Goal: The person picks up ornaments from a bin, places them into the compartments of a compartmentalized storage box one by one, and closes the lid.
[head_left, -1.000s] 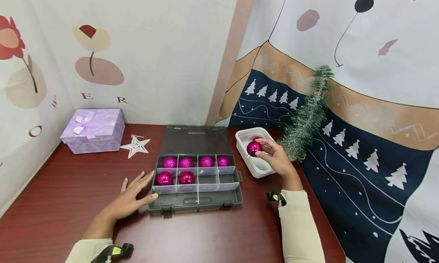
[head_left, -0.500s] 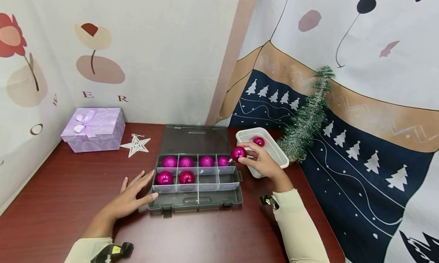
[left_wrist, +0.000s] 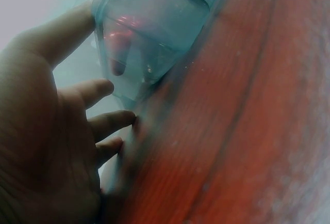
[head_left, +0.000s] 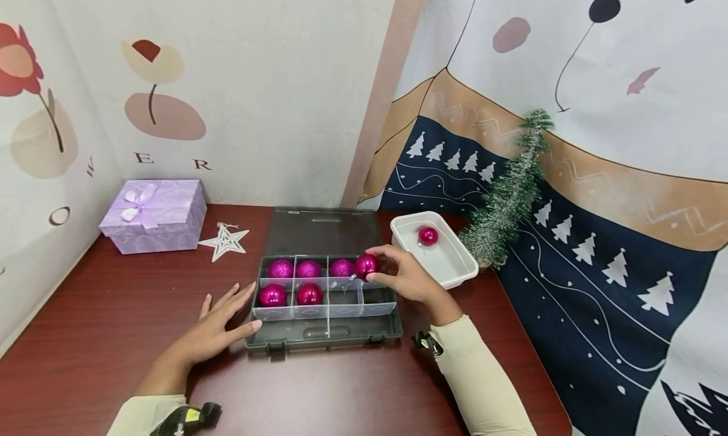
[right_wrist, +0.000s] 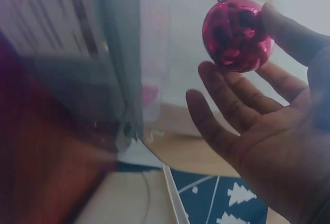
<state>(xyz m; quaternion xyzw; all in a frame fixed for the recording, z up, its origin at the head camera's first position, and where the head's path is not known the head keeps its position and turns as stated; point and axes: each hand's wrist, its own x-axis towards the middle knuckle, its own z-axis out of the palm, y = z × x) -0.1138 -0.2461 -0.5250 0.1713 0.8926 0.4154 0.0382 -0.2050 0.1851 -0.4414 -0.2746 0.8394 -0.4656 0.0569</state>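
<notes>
Between thumb and fingers, my right hand (head_left: 411,275) pinches a shiny magenta Christmas bauble (right_wrist: 238,34) with a silver cap and a wire loop. In the head view it hangs over the right end of the divided grey plastic box (head_left: 324,328), hiding most of the glitter bauble behind it. Glitter baubles (head_left: 309,269) fill the back row of compartments. Two shiny baubles (head_left: 273,296) sit in the left compartments of the row in front. My left hand (head_left: 218,325) lies with fingers spread against the box's left side, thumb at its front left corner.
Right of the box stands a white tub (head_left: 449,273) with one shiny bauble (head_left: 428,236) inside. A small tinsel tree (head_left: 506,202) rises behind it. Back left are a lilac gift box (head_left: 156,224) and a white star (head_left: 225,241). The box's lid (head_left: 324,232) lies folded back.
My right hand has lifted the bauble out of the white tub and carried it left over the box's right end. The left hand has stayed in place.
</notes>
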